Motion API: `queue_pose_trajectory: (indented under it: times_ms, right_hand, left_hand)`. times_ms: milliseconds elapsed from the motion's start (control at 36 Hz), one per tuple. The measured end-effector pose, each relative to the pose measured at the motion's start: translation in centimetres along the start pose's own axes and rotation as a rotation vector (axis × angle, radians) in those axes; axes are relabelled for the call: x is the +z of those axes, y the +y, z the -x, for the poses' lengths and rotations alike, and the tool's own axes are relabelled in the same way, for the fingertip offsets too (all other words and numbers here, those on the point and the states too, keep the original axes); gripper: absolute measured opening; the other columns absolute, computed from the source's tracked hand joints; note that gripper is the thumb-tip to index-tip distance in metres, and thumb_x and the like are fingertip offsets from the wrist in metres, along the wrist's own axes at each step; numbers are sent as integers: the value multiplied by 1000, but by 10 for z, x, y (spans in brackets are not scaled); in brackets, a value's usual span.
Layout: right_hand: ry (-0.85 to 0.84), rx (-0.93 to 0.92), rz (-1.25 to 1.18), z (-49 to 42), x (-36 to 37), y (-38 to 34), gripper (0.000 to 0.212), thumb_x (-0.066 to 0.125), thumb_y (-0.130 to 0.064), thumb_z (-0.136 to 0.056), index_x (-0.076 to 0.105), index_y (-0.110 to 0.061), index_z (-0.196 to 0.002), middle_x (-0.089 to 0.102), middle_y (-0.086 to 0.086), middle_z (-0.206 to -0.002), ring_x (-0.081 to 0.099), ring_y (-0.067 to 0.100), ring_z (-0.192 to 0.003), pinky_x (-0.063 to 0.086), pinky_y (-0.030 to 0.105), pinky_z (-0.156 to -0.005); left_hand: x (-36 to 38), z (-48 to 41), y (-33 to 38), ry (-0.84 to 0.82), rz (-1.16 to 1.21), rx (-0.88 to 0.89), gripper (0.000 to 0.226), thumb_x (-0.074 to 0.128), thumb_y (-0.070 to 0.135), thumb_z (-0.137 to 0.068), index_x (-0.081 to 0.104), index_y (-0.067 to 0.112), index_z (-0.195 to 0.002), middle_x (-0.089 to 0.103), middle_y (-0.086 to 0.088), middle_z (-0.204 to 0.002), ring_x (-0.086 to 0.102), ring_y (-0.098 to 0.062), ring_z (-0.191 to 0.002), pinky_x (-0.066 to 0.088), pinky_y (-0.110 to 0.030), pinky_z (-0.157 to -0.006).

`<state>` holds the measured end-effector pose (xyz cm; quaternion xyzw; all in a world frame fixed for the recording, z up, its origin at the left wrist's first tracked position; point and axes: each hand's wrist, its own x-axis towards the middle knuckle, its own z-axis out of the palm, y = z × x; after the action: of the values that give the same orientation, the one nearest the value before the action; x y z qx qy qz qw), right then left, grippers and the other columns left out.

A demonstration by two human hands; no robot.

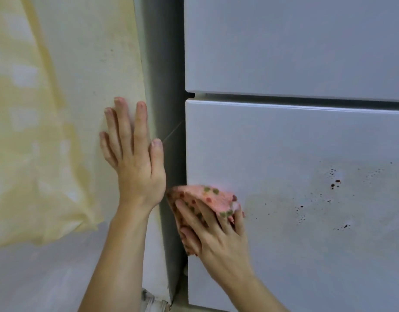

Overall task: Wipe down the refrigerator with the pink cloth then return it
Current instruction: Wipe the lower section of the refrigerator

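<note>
The white refrigerator fills the right side, with an upper door and a lower door split by a dark gap. My right hand presses the pink cloth, which has green and red dots, flat against the lower door near its left edge. The fingers lie spread over the cloth, with the thumb tucked against its lower fold. Dark specks and stains dot the lower door to the right of the cloth. My left hand rests flat with straight fingers on the wall beside the refrigerator.
A cream wall with peeling yellowish patches stands on the left. A narrow dark gap runs between wall and refrigerator. The wall's chipped bottom corner shows at the lower edge.
</note>
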<state>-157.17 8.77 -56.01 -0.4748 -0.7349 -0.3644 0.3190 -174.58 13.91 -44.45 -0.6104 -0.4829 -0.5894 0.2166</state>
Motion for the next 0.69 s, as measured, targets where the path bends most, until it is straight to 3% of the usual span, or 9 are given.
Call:
queue_pose_trajectory:
  times_ms: [139,333,417,556,639,694]
  right_hand:
    - [-21,34,-46,8,-1,1,56,45,-48,-109,31,-42,-162,18,-11,-166,41,14,-143,5,46,-131]
    - [230,277,-197,-83,-44,5,67,57,-49,-104,29,-31,-163,18,5,-172,-1,21,-162,1,57,-128]
    - [305,338,-224,-121,-57,-1,62,57,-43,-106,36,-27,-162,17,10,-170,8,31,-159,-3,58,-128]
    - [305,219,-93,-99,-35,-6,54,49,-44,-109,36,-33,-161,18,7,-172,24,28,-158,5,54,-129]
    - [147,72,-33,-47,-14,-7,58,43,-48,-111,26,-35,-165,3,0,-176,9,22,-160,-6,48,-131]
    - [47,-7,-10,-12,-4,-2,59,42,-49,-110,24,-37,-165,9,-7,-175,14,18,-160,-8,48,-131]
  left_hand:
    - [1,1,-4,-1,-52,-4,59,32,31,-112,14,22,-167,7,-16,-175,-1,-39,-161,-4,-57,-127]
    - [-9,3,-7,-74,30,4,57,27,29,-112,15,23,-167,3,-12,-176,-7,-33,-162,-8,-54,-129]
    - [-12,3,-7,-87,38,-3,55,27,25,-112,18,22,-167,3,-12,-176,-7,-33,-162,-6,-57,-129]
    - [-13,2,-7,-71,22,21,55,31,21,-112,19,18,-166,8,-18,-174,-2,-37,-161,-2,-56,-130]
    - [-13,4,-8,-80,-12,32,55,30,22,-113,18,18,-167,8,-19,-174,0,-39,-161,0,-58,-129]
    - [-14,4,-7,-94,-47,47,56,30,20,-113,16,18,-167,7,-20,-174,0,-40,-161,1,-60,-129]
